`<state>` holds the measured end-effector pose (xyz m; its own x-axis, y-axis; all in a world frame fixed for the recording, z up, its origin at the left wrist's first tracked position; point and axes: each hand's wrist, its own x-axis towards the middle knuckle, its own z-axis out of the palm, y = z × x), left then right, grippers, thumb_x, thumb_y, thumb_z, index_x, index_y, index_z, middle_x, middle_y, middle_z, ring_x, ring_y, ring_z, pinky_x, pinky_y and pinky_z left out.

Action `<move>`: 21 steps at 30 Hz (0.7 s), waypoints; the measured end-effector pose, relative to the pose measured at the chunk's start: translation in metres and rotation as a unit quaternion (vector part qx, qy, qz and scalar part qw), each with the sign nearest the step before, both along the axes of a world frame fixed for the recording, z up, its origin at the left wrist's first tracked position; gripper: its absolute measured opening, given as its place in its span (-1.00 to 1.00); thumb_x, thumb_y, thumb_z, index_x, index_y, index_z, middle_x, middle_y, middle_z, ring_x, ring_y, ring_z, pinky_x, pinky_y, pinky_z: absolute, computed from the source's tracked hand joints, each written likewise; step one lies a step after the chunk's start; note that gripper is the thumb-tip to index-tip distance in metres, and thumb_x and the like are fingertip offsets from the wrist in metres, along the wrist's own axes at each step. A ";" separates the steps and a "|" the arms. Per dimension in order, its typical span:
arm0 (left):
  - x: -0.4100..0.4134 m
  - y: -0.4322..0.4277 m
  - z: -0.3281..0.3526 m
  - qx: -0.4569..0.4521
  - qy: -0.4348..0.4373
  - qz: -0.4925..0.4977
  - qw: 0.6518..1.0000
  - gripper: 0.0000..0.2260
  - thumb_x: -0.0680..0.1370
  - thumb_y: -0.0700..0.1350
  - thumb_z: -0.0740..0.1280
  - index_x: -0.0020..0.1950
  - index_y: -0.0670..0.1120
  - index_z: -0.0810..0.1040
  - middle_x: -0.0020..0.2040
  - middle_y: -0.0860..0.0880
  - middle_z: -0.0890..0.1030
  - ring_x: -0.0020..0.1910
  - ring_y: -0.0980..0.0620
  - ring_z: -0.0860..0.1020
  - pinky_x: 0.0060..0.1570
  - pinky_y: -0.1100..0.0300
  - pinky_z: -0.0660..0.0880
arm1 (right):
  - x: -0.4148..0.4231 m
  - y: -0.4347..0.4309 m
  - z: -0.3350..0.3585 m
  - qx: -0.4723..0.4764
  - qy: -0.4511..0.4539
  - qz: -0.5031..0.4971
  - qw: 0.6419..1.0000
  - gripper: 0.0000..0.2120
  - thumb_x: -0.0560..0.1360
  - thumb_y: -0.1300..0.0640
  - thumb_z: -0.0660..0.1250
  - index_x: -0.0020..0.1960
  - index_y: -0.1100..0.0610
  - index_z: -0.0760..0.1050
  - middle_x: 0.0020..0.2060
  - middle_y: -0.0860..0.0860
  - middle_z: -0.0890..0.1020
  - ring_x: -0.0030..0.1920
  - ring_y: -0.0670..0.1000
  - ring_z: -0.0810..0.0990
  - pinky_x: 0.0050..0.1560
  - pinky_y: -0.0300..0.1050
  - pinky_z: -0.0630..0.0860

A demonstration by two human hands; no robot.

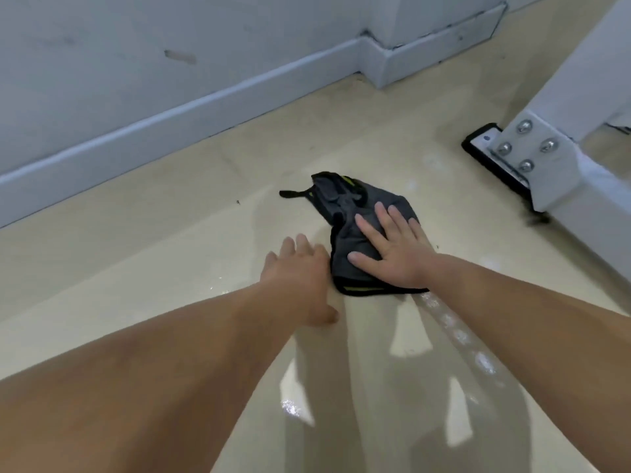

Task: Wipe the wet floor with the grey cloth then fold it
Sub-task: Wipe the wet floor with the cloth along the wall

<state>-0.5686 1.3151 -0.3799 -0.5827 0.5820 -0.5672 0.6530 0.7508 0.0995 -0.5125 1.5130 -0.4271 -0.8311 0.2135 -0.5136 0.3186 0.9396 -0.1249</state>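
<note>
The grey cloth (345,213), edged in black with yellow-green stripes and a small black loop, lies crumpled on the beige floor (170,240). My right hand (392,247) presses flat on its near right part, fingers spread and straight. Just left of the cloth is my left hand (300,278), fingers straight and together, low over the floor beside the cloth's left edge; it holds nothing. A trail of wet droplets (461,336) runs from the cloth's near edge toward me along my right forearm. Smaller wet glints (290,406) show on the near floor.
A white wall with a skirting board (170,121) runs across the back and steps out at a corner (386,66). At the right stands a white metal frame leg (553,175) with a bolted plate and a black foot (491,158), close to the cloth.
</note>
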 end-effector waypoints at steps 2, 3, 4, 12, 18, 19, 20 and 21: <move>0.005 0.013 -0.006 -0.023 -0.019 0.020 0.999 0.06 0.36 0.30 0.53 0.63 -0.06 0.00 0.64 -0.18 -0.04 0.60 -0.27 0.00 0.46 -0.17 0.30 | 0.000 0.026 -0.003 0.005 0.001 -0.064 0.998 -0.20 0.50 -0.55 -0.13 0.61 -0.29 -0.32 0.61 -0.05 -0.39 0.60 0.00 -0.40 0.59 0.11 -0.31; 0.006 0.016 -0.008 -0.028 -0.026 0.030 0.999 0.12 0.37 0.29 0.54 0.65 -0.07 -0.09 0.65 -0.21 -0.15 0.62 -0.29 -0.11 0.50 -0.19 0.25 | 0.000 0.037 -0.002 0.005 -0.004 -0.092 0.996 -0.19 0.49 -0.56 -0.14 0.60 -0.29 -0.32 0.61 -0.05 -0.40 0.60 0.00 -0.40 0.59 0.10 -0.31; 0.006 0.016 -0.010 -0.029 -0.029 0.032 0.999 0.15 0.38 0.29 0.53 0.66 -0.07 -0.16 0.65 -0.22 -0.22 0.62 -0.30 -0.19 0.52 -0.20 0.20 | 0.001 0.047 -0.002 0.007 -0.010 -0.121 0.993 -0.19 0.48 -0.57 -0.14 0.60 -0.29 -0.33 0.61 -0.06 -0.40 0.60 -0.01 -0.41 0.59 0.10 -0.30; 0.002 0.012 -0.019 -0.019 -0.024 0.016 0.999 0.14 0.44 0.31 0.48 0.66 -0.05 -0.26 0.65 -0.19 -0.30 0.63 -0.25 -0.26 0.54 -0.17 0.13 | 0.040 0.034 -0.013 0.064 0.085 -0.300 0.948 -0.25 0.57 -0.46 -0.20 0.66 -0.16 -0.23 0.65 0.11 -0.22 0.64 0.09 -0.27 0.60 0.16 -0.22; 0.000 0.003 -0.020 -0.008 -0.031 0.010 0.999 0.16 0.40 0.35 0.49 0.66 0.05 -0.26 0.66 -0.09 -0.30 0.64 -0.16 -0.26 0.55 -0.11 0.16 | 0.086 -0.025 -0.022 0.092 0.082 -0.293 0.948 -0.27 0.58 -0.40 -0.26 0.65 -0.11 -0.30 0.64 0.15 -0.27 0.63 0.14 -0.32 0.59 0.17 -0.27; -0.003 0.001 -0.017 -0.015 -0.040 0.004 0.999 0.16 0.39 0.33 0.50 0.66 0.06 -0.26 0.66 -0.07 -0.31 0.64 -0.14 -0.26 0.55 -0.10 0.17 | 0.091 -0.037 -0.021 0.091 0.078 -0.290 0.949 -0.27 0.58 -0.40 -0.28 0.65 -0.10 -0.32 0.63 0.16 -0.29 0.62 0.15 -0.33 0.59 0.18 -0.28; -0.007 -0.003 -0.014 -0.018 -0.050 -0.005 0.999 0.16 0.39 0.29 0.52 0.66 0.07 -0.26 0.66 -0.05 -0.30 0.64 -0.12 -0.26 0.54 -0.09 0.17 | 0.096 -0.050 -0.019 0.089 0.072 -0.287 0.951 -0.27 0.58 -0.39 -0.29 0.64 -0.09 -0.34 0.63 0.17 -0.31 0.62 0.16 -0.35 0.59 0.19 -0.28; -0.008 -0.007 -0.009 -0.018 -0.057 -0.016 0.998 0.15 0.39 0.26 0.54 0.66 0.07 -0.23 0.66 -0.05 -0.29 0.64 -0.11 -0.25 0.54 -0.08 0.16 | 0.102 -0.066 -0.018 0.090 0.065 -0.278 0.954 -0.27 0.59 -0.39 -0.30 0.64 -0.08 -0.36 0.62 0.19 -0.33 0.61 0.18 -0.36 0.59 0.20 -0.28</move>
